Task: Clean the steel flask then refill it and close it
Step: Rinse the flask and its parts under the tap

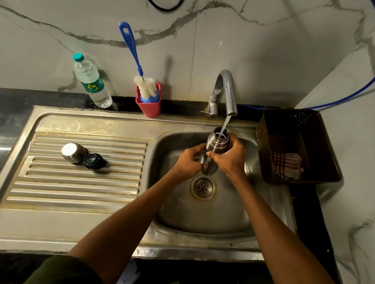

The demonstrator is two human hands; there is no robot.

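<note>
The steel flask stands upright over the sink basin, its open mouth under the tap. A thin stream of water runs into it. My left hand grips the flask's lower body from the left. My right hand wraps around it from the right. On the ribbed drainboard lie the steel cup lid and the black stopper, side by side.
A blue-handled bottle brush stands in a red cup at the wall. A plastic water bottle stands to its left. A dark basket holding a checked cloth sits right of the sink. The drain is below the flask.
</note>
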